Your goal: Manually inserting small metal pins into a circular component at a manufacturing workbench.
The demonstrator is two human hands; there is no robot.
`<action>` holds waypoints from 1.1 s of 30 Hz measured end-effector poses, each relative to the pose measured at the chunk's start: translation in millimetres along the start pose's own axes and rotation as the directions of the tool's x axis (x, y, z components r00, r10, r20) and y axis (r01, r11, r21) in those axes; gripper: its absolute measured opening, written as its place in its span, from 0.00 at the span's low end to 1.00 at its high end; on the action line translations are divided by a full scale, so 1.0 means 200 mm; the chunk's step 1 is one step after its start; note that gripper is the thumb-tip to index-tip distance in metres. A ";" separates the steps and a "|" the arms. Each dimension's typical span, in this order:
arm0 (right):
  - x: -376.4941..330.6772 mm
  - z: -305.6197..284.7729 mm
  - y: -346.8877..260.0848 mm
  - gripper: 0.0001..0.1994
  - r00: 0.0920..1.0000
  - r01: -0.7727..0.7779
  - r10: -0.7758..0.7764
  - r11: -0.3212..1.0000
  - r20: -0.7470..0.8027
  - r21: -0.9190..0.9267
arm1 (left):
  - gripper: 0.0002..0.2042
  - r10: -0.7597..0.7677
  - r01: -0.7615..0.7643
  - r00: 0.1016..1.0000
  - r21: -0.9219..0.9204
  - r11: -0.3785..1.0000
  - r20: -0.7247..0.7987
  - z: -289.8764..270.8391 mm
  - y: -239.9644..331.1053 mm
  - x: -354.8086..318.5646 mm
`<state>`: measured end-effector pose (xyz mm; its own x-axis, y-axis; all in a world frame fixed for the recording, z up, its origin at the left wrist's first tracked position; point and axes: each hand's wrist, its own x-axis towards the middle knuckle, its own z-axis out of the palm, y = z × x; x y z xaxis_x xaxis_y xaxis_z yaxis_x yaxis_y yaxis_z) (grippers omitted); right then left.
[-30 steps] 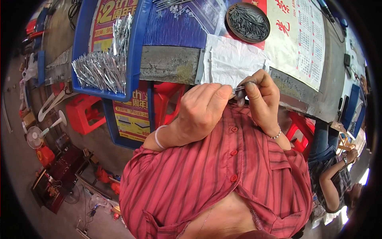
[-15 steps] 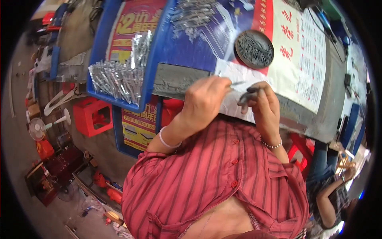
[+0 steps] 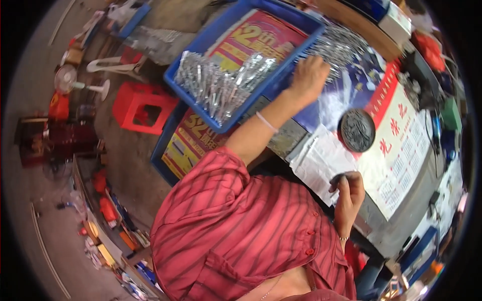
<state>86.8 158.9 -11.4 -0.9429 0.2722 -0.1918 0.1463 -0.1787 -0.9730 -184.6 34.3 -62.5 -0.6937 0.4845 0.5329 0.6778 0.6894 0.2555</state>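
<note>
Fingers (image 3: pixel 320 64) on your left hand (image 3: pixel 308 80) are at the silver pile (image 3: pixel 344 46), around one o'clock; can't tell if they're gripping. Your right hand (image 3: pixel 350 194) curls by the white paper (image 3: pixel 321 159), four o'clock, grip unclear. Hands just split, so no two-handed work now.

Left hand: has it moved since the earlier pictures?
Yes: judged against the white paper, the left hand has moved forward and left, to the silver pile beside the tray.
</note>
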 end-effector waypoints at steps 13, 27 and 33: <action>0.05 0.09 -0.02 0.03 0.972 -0.048 0.062 0.997 0.227 -0.066 | 0.11 -0.342 0.413 0.835 -0.080 0.907 0.430 -0.88 -0.69 -0.18; -0.04 0.03 0.00 0.04 0.986 0.005 0.041 0.960 0.159 -0.280 | 0.07 -0.439 0.510 0.472 0.169 0.844 0.764 -0.60 -0.80 -0.03; 0.15 -0.07 -0.04 0.03 0.987 0.151 -0.114 0.892 0.111 -0.426 | 0.11 -0.470 0.581 0.529 0.103 0.808 0.707 -0.66 -0.78 -0.05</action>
<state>62.2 182.0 -11.7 -0.9809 0.1839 -0.0640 0.1154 0.2843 -0.9518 -251.4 -148.9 -0.7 -0.8577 0.3122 -0.4084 0.1194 0.8937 0.4325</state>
